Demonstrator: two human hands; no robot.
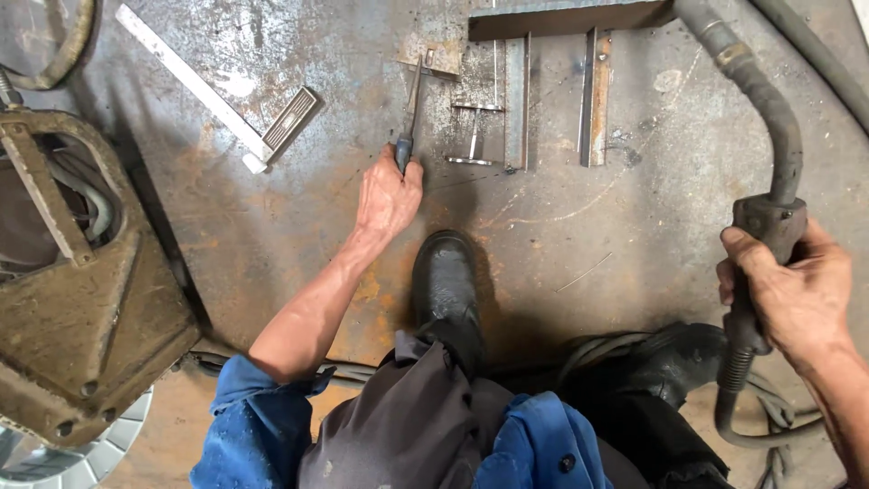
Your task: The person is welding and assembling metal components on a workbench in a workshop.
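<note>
On steel floor (272, 226), 2 hands: left hand (387, 197) grips 1 hammer (412, 109), right hand (797, 290) 1 torch (769, 163).

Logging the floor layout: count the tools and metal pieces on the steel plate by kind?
Welding torch, in the right hand: 1
Chipping hammer, in the left hand: 1
Try square: 1
Long steel strips, lying upright in the picture: 2
Dark flat bar, top edge: 1
Total: 6

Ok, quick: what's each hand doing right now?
Left hand: closed on the handle of a slim hand tool.
Right hand: closed around the welding torch grip.
</note>
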